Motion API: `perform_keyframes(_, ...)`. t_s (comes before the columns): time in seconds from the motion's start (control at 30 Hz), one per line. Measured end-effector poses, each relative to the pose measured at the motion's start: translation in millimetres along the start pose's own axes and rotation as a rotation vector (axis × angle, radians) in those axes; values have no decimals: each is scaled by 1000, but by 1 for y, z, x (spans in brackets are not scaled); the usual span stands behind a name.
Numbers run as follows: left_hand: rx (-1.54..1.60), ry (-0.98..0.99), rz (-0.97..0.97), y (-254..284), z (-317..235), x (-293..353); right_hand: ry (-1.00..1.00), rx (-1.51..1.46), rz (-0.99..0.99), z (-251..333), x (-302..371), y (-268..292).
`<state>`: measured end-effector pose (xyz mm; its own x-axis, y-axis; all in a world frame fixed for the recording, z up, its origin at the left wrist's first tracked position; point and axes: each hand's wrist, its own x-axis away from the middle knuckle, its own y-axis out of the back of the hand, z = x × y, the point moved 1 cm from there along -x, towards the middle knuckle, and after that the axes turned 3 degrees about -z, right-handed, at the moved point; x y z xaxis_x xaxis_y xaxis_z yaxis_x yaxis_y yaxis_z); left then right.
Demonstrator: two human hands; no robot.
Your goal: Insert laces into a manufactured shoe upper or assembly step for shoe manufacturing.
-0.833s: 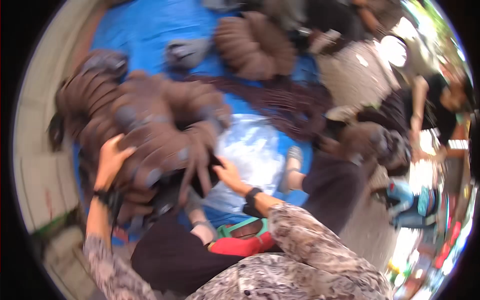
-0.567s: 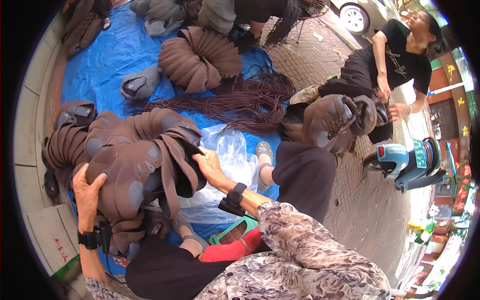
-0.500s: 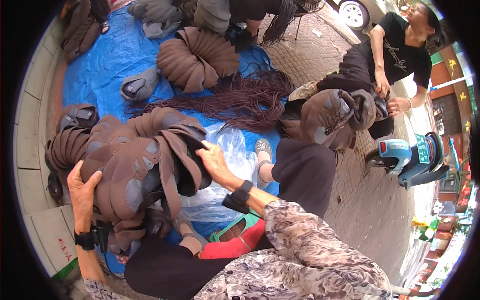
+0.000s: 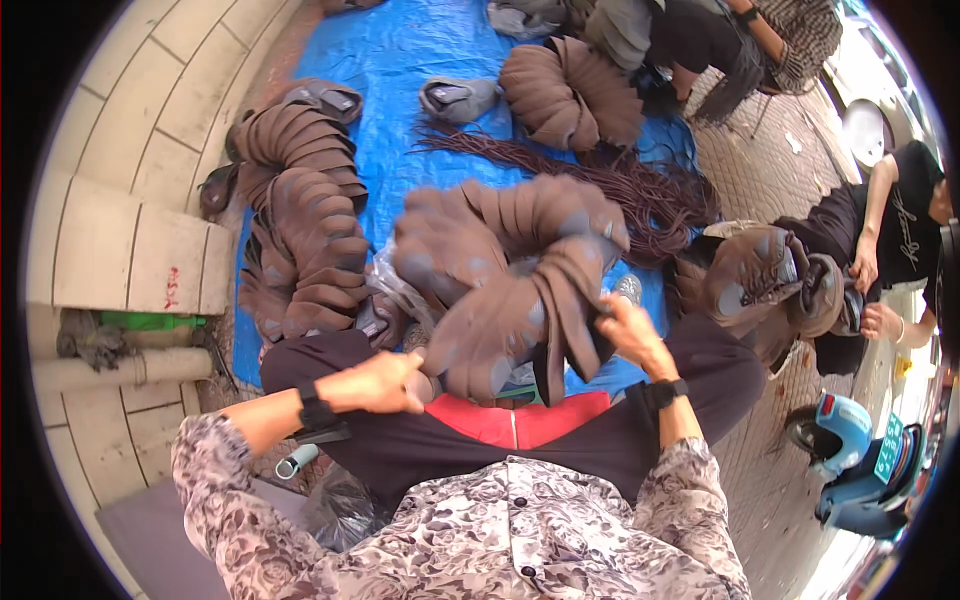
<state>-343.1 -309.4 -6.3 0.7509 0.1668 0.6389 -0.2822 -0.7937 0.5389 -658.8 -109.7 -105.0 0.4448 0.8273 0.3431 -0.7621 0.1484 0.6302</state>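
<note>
- Head view, nearest: a patterned shirt fills the lower middle, with dark trousers spread to both sides and a red cloth between the thighs.
- Low on the left, beside the trousers, are a short pale tube and a crumpled plastic bag.
- The left hand points inward, its fingers at the near left end of a bundle of brown shoe tops; blur leaves it unclear whether its grip is clenched there.
- The right hand has its grip closed on the bundle's right end.
- The bundle itself, blurred, curves in an arc in front of the person, over the blue sheet.
- Left of it, apart, a long stack of nested brown shoe tops lies on the sheet near the tiled wall.
- Beyond the bundle, dark cords spread in a tangle.
- Past them sit a grey shoe top and a brown ring of shoe tops.
- Right, a co-worker in a black shirt sits behind more brown shoe tops; a blue scooter stands on the paving.
</note>
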Motion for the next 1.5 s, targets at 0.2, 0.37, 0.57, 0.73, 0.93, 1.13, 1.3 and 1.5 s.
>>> perform_keyframes(0.2, 146, -267, 20, 33, -58, 33, -189, 570, 715, -39, -21, -74)
perform_keyframes(0.37, 540, -114, -605, 83, -8, 94, 236, 329, 256, -40, -14, -32)
perform_keyframes(0.57, 1380, 165, -1087, 39, 191, 137, -42, -685, 366, 114, 33, 30)
perform_keyframes(0.73, 1388, 697, -1282, -57, 317, 90, -98, -683, 277, 102, 48, 23)
perform_keyframes(0.93, 1520, 906, -1422, -111, 356, 35, -296, -511, 232, 129, 50, 14)
perform_keyframes(1.13, 1651, 464, -1353, -102, 385, 7, -373, -415, 281, 123, 44, 1)
perform_keyframes(1.3, 2322, -68, -1123, -59, 357, 2, -278, -351, 346, 131, 34, -17)
perform_keyframes(1.5, 2301, -64, -1123, -56, 319, -28, -304, -348, 376, 161, 21, -34)
